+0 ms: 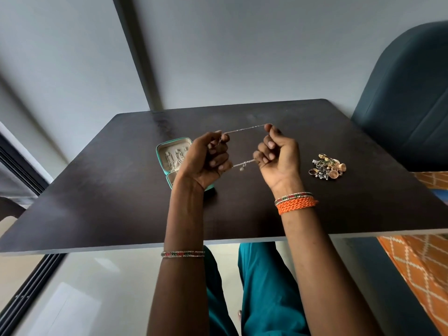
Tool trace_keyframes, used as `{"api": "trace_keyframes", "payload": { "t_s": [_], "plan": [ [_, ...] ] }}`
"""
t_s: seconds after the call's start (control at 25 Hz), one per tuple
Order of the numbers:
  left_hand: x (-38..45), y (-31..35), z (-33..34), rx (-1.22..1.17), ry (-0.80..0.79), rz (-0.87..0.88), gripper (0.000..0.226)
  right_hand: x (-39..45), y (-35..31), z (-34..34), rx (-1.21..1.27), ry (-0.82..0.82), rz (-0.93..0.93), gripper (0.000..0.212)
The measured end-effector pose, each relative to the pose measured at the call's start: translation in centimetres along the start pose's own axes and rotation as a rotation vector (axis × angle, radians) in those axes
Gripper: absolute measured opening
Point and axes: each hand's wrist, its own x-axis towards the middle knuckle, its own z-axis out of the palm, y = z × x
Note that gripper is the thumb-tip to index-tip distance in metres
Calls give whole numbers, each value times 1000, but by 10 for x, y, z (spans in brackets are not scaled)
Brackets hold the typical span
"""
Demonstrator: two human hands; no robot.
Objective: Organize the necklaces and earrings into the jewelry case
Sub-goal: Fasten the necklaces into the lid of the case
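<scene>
Dark table point(121, 202): one open case point(167, 154), one earring heap point(328, 167); left hand point(206, 161) and right hand point(278, 156) pinch one necklace point(244, 129).

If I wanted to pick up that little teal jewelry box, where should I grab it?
Probably by the two long outer walls of the jewelry case, coming down from above. It lies open on the table with pieces already in its lid half, so a level, two-sided hold should keep them from spilling. The near half is hidden behind the left hand, which holds a necklace with the right hand.
</scene>
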Motion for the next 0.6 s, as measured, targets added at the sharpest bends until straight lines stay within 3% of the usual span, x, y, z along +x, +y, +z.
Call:
{"api": "trace_keyframes", "payload": {
  "t_s": [0.24, 0.36, 0.6],
  "plan": [
    [-5, -1, -1, -13, 53, 90, 24, -7, -11, -3, -380, 141, -124, 9],
    [-8, 2, 5, 78, -10, 52, 19, -10, -16, -4, -371, 158, -143, 7],
    [-9, 1, 6, -126, -149, 79, 16, -13, -12, -2, -329, 224, -134, 9]
  ]
}}
